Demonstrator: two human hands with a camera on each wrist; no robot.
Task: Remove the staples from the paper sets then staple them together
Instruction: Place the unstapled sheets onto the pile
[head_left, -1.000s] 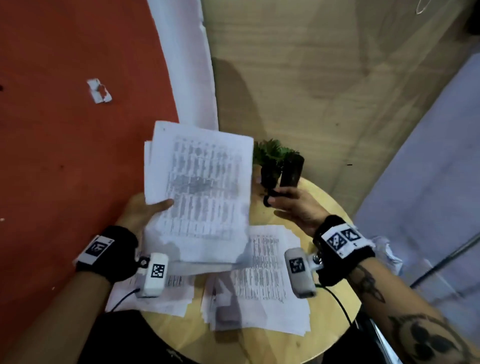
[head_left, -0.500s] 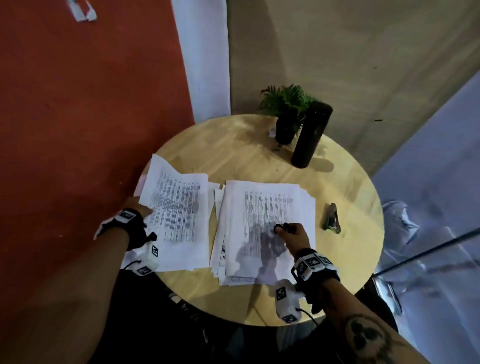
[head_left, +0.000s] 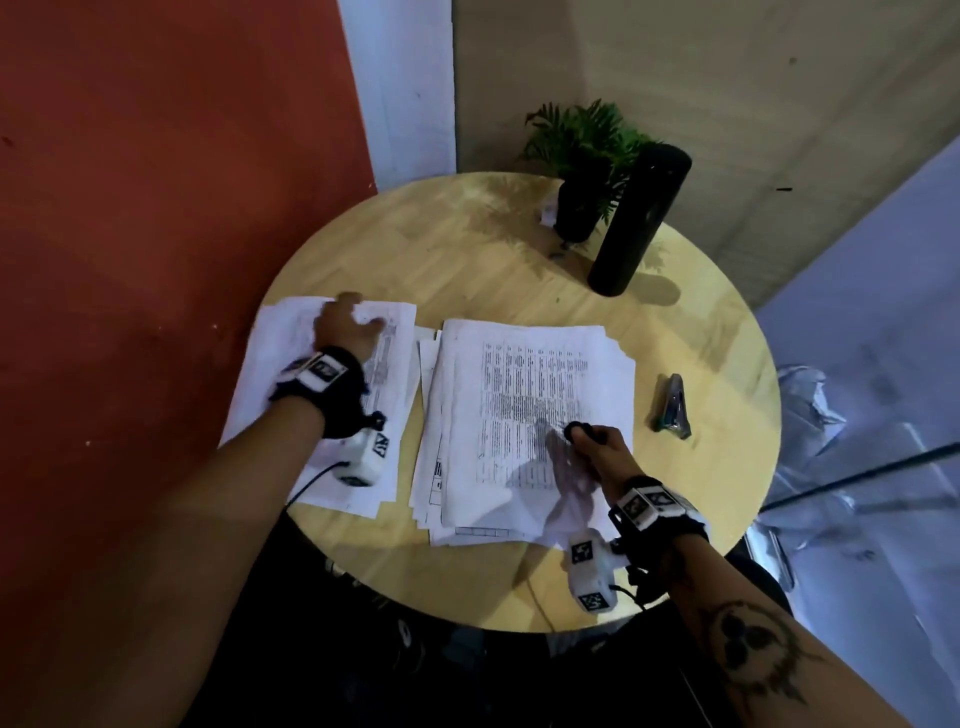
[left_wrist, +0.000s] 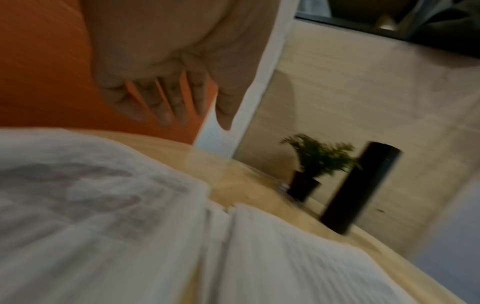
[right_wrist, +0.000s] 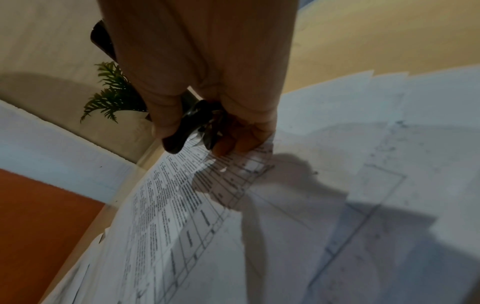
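Print on paper stack (head_left: 524, 395) (tabular) stays unreadable.

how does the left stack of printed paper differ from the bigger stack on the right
The left stack of printed paper looks thin; the right stack of printed paper is thicker, with fanned edges. The open left hand is over the left stack; the right hand, gripping a small black tool, is at the right stack. Both lie flat on the round wooden table.
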